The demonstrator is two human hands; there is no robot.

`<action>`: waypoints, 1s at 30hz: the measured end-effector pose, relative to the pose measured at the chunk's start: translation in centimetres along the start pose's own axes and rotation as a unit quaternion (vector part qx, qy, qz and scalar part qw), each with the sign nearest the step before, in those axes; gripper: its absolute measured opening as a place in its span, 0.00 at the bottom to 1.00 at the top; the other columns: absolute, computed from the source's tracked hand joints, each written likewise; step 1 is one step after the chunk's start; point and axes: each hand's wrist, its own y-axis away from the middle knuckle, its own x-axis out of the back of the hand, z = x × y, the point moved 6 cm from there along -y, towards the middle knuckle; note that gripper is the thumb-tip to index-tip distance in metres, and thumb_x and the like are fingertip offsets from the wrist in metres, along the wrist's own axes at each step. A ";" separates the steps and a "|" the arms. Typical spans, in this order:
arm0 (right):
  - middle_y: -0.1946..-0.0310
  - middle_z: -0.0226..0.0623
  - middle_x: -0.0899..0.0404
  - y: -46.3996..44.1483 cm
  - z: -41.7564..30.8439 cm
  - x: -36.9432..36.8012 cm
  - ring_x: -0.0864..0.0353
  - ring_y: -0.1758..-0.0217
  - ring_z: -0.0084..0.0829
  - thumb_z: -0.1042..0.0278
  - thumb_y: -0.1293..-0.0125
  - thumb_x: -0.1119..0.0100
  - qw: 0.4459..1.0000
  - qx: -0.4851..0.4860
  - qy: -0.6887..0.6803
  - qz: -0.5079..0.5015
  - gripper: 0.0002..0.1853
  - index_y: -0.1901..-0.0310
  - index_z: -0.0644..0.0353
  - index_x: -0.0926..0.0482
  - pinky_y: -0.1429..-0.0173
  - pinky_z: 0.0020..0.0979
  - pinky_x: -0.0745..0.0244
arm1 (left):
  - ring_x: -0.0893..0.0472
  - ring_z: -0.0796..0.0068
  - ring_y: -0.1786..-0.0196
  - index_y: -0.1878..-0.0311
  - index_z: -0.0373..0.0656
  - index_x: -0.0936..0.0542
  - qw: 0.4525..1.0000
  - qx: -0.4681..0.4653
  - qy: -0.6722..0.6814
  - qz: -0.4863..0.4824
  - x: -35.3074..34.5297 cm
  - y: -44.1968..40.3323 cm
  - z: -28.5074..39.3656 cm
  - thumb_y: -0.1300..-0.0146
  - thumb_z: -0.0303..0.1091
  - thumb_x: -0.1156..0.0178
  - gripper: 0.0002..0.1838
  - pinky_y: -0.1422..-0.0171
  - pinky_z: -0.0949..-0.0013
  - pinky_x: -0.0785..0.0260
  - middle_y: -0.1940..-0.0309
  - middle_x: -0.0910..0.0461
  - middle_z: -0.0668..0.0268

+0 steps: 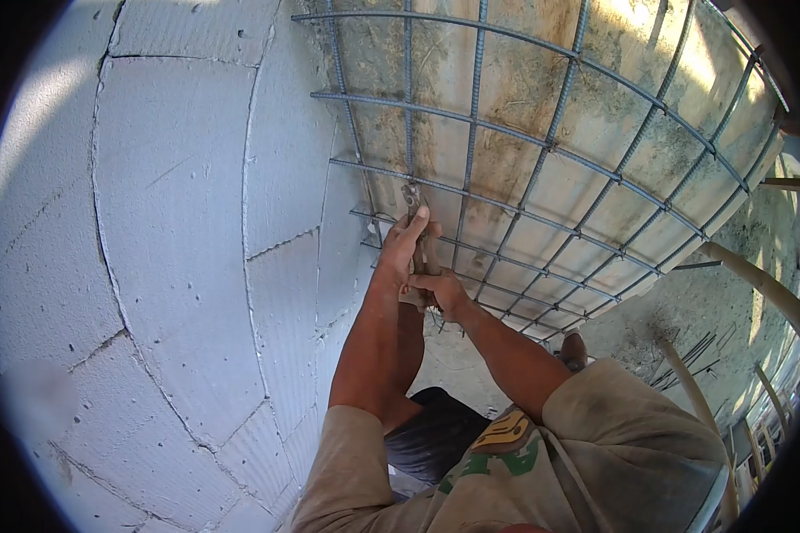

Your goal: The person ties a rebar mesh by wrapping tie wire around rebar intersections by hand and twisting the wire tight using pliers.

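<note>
My left hand (404, 244) is wrapped round a worn metal hand tool (412, 197), its head upright against the steel rebar grid (476, 120) near the grid's left edge. Just below and to the right, my right hand (440, 291) is closed at the lower end of the tool's handles; what its fingers grip there is partly hidden. The crossed bars of the grid stand in front of a stained board surface (507, 169). Thin wire ends show just under my right hand.
A wall of pale blocks (178, 213) rises close on the left. At the right are curved poles (764, 284), and several thin rods (689, 360) lie on the rough concrete ground (631, 333). A shoe (573, 349) shows below the grid.
</note>
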 end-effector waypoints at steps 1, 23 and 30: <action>0.72 0.37 0.21 0.5 0.0 -0.6 0.21 0.71 0.33 0.60 0.41 0.41 0.991 -0.025 -0.091 -0.092 0.16 0.60 0.66 0.24 0.63 0.36 0.26 | 0.22 0.67 0.54 0.46 0.39 0.27 0.999 0.002 0.017 -0.045 -0.1 0.0 0.5 0.39 0.56 0.41 0.30 0.49 0.64 0.30 0.59 0.21 0.60; 0.77 0.39 0.23 1.0 0.8 1.1 0.24 0.75 0.38 0.59 0.42 0.42 0.943 0.156 0.195 0.222 0.14 0.66 0.65 0.24 0.70 0.34 0.30 | 0.24 0.50 0.46 0.45 0.31 0.29 0.912 0.000 -0.316 0.262 -0.3 -1.4 -0.4 0.42 0.64 0.47 0.40 0.42 0.56 0.34 0.52 0.23 0.45; 0.81 0.30 0.28 3.9 -1.1 -3.4 0.28 0.81 0.27 0.57 0.39 0.41 0.992 0.002 -0.124 0.007 0.13 0.69 0.58 0.26 0.80 0.27 0.38 | 0.22 0.70 0.54 0.45 0.35 0.27 0.998 -0.034 -0.027 -0.045 -0.2 1.4 1.5 0.38 0.53 0.41 0.30 0.47 0.70 0.31 0.57 0.21 0.60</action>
